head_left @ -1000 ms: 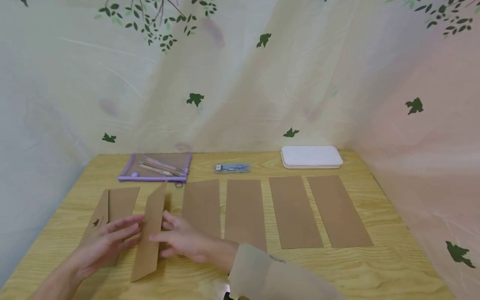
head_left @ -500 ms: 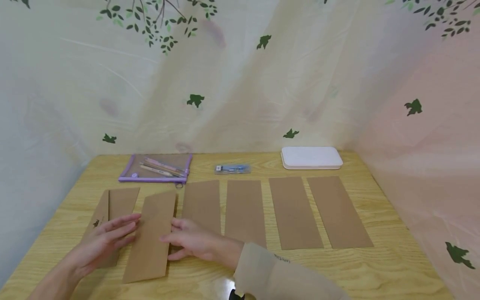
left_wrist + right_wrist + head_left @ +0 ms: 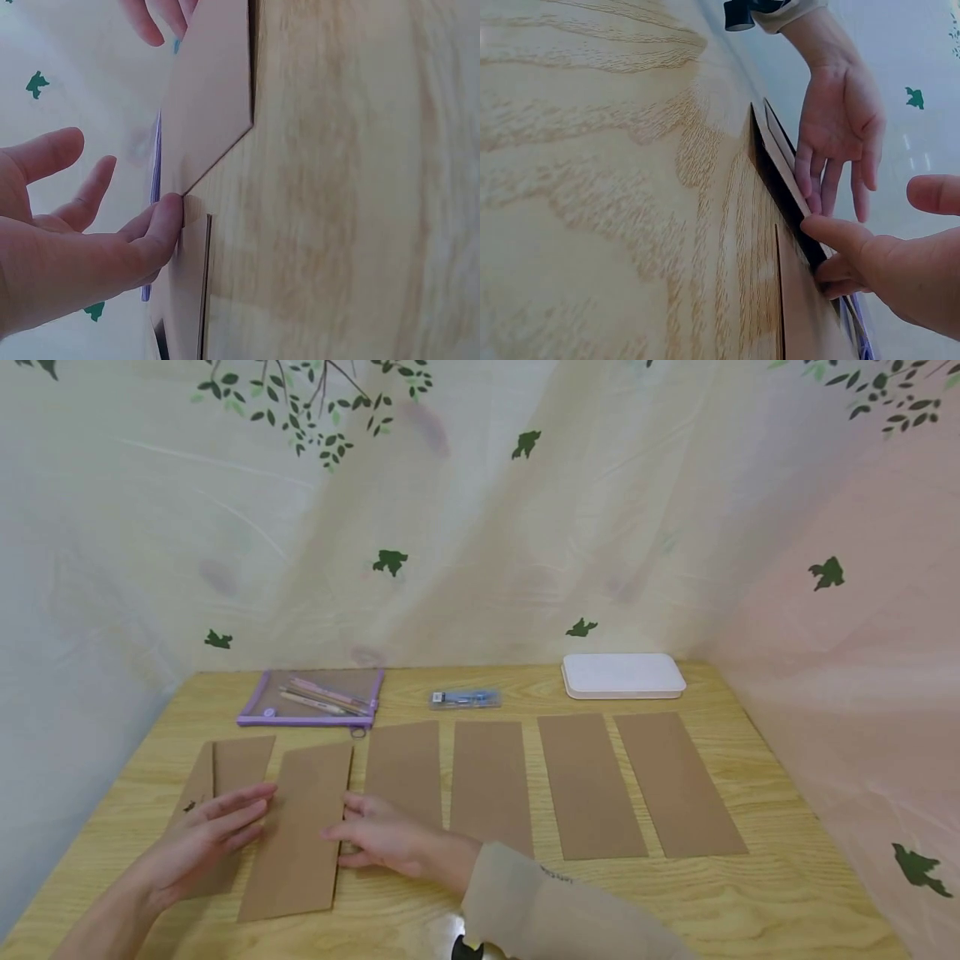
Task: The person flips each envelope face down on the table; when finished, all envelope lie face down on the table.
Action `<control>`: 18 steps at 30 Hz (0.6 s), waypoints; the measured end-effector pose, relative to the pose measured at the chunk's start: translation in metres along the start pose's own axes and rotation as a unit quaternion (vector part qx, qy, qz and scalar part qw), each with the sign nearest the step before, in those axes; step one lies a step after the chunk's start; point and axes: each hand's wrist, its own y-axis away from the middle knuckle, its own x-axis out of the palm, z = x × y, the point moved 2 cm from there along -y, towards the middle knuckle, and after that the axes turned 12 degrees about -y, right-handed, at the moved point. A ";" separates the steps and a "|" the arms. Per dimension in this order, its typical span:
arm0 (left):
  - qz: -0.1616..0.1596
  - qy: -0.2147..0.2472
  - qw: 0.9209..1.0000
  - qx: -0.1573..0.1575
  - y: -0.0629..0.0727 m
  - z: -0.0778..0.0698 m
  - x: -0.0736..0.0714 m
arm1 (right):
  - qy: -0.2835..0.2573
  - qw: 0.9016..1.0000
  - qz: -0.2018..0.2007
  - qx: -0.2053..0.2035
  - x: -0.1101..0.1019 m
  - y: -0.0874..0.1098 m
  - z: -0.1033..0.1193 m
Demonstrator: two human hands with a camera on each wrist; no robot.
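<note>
A flat brown kraft card (image 3: pixel 300 835) lies slightly raised at its right side in the head view. My right hand (image 3: pixel 397 842) holds that right edge, some fingers over it and others below. Beside the card's left edge rests my left hand (image 3: pixel 206 837), its fingers loosely extended; in the left wrist view a fingertip (image 3: pixel 171 214) comes close to the card's corner. Partly behind the left hand is another brown piece (image 3: pixel 243 766) with a flap and a small dark print. The underside of the held card is hidden.
Several brown cards (image 3: pixel 490 777) lie in a row to the right. At the back of the wooden table (image 3: pixel 660 910) are a purple-edged clear pouch (image 3: pixel 258 697) with pencils, a small clear packet (image 3: pixel 465 697) and a white case (image 3: pixel 624 676). A fabric backdrop stands behind.
The brown card has tipped from nearly on edge down to almost flat, its face now turned upward. My right hand moved a little right with its edge; the left hand drifted slightly left.
</note>
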 end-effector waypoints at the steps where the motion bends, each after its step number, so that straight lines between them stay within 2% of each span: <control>1: 0.000 0.002 1.000 0.002 0.000 0.000 0.000 | 0.004 1.000 -0.002 -0.001 0.000 0.000 0.000; 8: 0.014 -0.004 0.999 0.038 0.001 0.004 0.001 | 0.024 1.000 -0.016 -0.008 0.000 0.001 -0.002; 18: -0.002 -0.028 0.999 0.025 0.001 0.004 0.003 | 0.037 0.999 -0.021 -0.011 0.001 0.001 -0.003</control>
